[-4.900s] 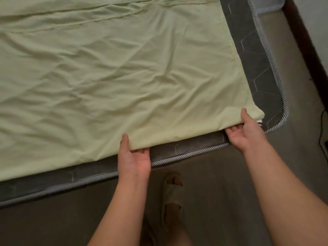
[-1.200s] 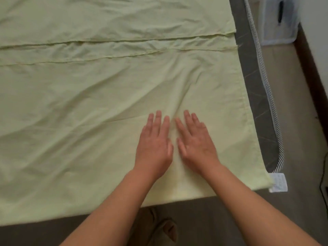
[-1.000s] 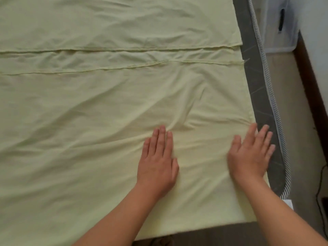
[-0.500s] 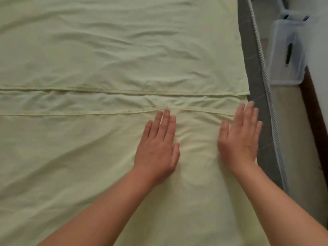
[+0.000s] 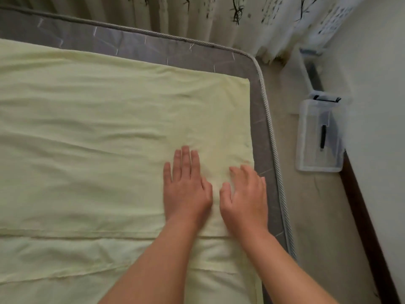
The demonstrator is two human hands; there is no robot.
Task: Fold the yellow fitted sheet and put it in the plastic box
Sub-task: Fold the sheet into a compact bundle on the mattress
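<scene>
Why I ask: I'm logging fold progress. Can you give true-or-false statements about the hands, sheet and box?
1. Both the left hand and right hand lie flat on the yellow sheet. True.
2. The sheet is inside the plastic box. False: it lies spread on the mattress.
3. The right hand grips a sheet corner. False: its fingers rest open on the fabric.
4. The box stands on the floor beside the mattress. True.
</scene>
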